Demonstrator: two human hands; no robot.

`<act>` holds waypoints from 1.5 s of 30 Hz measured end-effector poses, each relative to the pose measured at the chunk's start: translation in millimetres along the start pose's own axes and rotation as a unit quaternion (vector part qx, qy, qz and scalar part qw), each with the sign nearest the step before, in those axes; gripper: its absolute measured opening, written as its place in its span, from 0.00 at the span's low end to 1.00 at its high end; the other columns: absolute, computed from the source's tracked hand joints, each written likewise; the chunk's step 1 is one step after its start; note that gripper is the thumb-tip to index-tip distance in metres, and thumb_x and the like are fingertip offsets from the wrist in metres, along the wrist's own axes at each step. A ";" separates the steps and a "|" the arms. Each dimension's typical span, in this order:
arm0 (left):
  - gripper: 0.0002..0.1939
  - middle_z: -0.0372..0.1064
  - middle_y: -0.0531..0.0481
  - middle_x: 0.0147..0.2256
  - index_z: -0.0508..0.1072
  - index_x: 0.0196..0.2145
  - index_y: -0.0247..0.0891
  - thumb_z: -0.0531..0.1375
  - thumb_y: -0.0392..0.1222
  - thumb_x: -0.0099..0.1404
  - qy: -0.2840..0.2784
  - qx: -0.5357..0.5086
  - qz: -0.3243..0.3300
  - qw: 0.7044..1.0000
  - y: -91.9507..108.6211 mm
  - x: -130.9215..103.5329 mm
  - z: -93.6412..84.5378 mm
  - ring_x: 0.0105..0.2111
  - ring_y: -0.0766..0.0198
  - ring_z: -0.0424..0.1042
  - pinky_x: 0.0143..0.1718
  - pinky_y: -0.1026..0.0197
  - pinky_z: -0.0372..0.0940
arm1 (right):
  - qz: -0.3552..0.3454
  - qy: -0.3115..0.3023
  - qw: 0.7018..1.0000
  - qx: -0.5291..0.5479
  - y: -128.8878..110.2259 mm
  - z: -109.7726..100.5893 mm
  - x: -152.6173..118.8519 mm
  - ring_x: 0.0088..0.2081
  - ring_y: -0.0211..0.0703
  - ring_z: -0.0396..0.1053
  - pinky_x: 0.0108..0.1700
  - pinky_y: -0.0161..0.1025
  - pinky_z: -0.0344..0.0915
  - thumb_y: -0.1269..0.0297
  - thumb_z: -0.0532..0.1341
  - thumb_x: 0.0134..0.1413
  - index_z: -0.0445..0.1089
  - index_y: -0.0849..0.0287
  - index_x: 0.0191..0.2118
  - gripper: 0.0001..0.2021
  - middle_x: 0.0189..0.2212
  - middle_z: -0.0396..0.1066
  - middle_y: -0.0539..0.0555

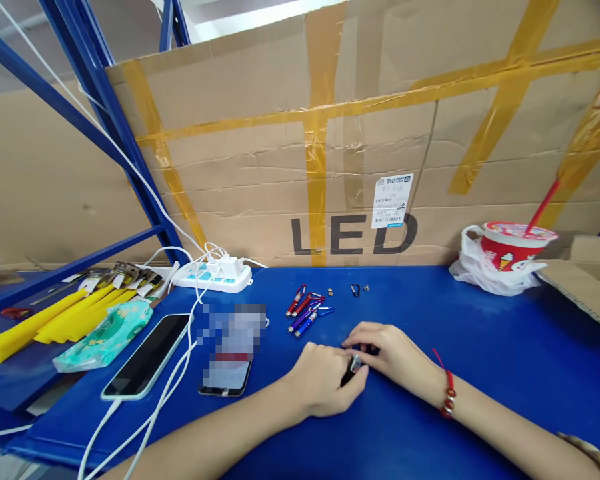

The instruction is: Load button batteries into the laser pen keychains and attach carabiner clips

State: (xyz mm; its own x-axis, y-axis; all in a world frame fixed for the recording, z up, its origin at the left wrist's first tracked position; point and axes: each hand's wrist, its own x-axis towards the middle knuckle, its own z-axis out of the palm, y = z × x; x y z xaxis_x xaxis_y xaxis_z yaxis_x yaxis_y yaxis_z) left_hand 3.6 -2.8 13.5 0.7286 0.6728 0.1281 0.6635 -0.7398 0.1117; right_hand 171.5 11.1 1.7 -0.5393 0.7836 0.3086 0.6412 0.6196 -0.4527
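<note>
My left hand point(327, 380) is closed around a small black flashlight point(351, 371), its silver end showing between thumb and fingers. Touching it from the right, my right hand point(386, 348) has its fingers curled together over a dark part; what they pinch is mostly hidden. Just beyond my hands lie several small keychain flashlights in red, purple and blue point(307, 325), each with a clip. A black carabiner clip point(355, 290) rests farther back, between a small round metal piece point(330, 292) and another small metal part point(367, 288).
To the left are a phone with a blurred screen point(233, 353), a charging phone point(147, 357), a tissue pack point(105, 337) and a power strip point(215, 277) with loose white cables. A red cup point(515, 250) in a plastic bag stands back right, before a large cardboard sheet point(260, 180).
</note>
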 end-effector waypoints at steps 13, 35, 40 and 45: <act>0.20 0.74 0.47 0.25 0.72 0.23 0.36 0.47 0.44 0.66 0.028 -0.006 -0.046 0.999 -0.8 3.3 4.8 0.25 0.59 0.73 0.23 0.64 0.54 | 0.028 0.018 0.991 -0.128 4.9 -8.9 -0.9 0.31 0.44 0.72 0.30 0.36 0.65 0.65 0.56 0.56 0.74 0.58 0.33 0.09 0.31 0.73 0.54; 0.16 0.75 0.46 0.26 0.74 0.27 0.37 0.49 0.41 0.64 0.033 -0.029 -0.093 0.995 -8.5 5.7 13.7 0.26 0.58 0.74 0.23 0.65 0.56 | -0.075 0.147 0.980 0.112 -9.8 -7.1 -6.5 0.28 0.36 0.68 0.29 0.32 0.65 0.58 0.58 0.54 0.74 0.60 0.30 0.12 0.27 0.71 0.53; 0.14 0.75 0.46 0.27 0.74 0.29 0.37 0.50 0.40 0.64 0.024 -0.034 -0.087 0.995 -8.6 5.2 12.4 0.27 0.58 0.74 0.25 0.64 0.58 | -0.079 0.128 0.983 0.107 -10.0 -8.1 -6.7 0.27 0.35 0.67 0.28 0.31 0.64 0.58 0.59 0.52 0.73 0.60 0.30 0.11 0.27 0.70 0.53; 0.13 0.76 0.47 0.28 0.75 0.30 0.38 0.51 0.40 0.63 0.019 -0.034 -0.077 0.996 -8.9 4.4 11.4 0.27 0.59 0.74 0.26 0.65 0.59 | -0.050 0.062 0.994 0.072 -13.9 -11.9 -6.7 0.23 0.31 0.63 0.25 0.30 0.61 0.59 0.59 0.53 0.72 0.60 0.30 0.10 0.32 0.69 0.52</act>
State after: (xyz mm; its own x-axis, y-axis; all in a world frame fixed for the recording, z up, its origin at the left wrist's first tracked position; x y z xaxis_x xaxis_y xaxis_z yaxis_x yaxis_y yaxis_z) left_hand 2.9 6.8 1.9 0.6120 0.7781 0.1413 0.7524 -0.6279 0.1992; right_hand 172.8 -2.3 15.9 -0.5193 0.7232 0.4552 0.4986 0.6891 -0.5259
